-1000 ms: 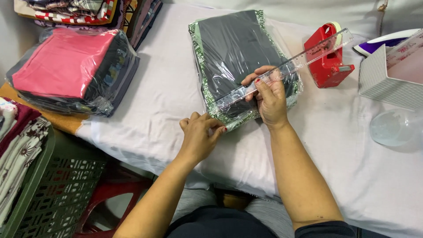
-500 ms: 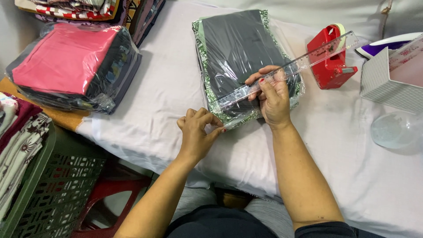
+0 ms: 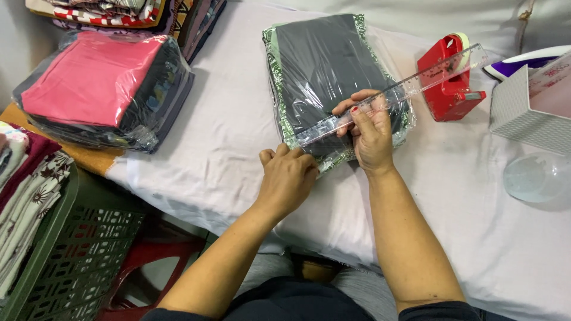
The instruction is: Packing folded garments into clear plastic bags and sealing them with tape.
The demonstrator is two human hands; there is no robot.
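Observation:
A folded dark grey garment with a green patterned edge, sealed in a clear plastic bag (image 3: 333, 71), lies on the white-covered table (image 3: 238, 119). My right hand (image 3: 370, 132) grips a long strip of clear tape (image 3: 410, 86) stretched from a red tape dispenser (image 3: 447, 80) down across the bag's near end. My left hand (image 3: 286, 178) rests closed at the bag's near left corner, by the lower end of the tape.
A bagged pink and dark garment stack (image 3: 101, 89) lies at the left, more folded fabrics (image 3: 119, 12) behind it. A green crate (image 3: 47, 261) and red stool (image 3: 160, 249) stand below the table's left edge. A white basket (image 3: 529, 107), an iron (image 3: 523, 59) and a clear bowl (image 3: 538, 178) sit right.
My left hand has slid right, up to the bag's near corner. My right hand has kept the tape stretched over the bag, shifted slightly.

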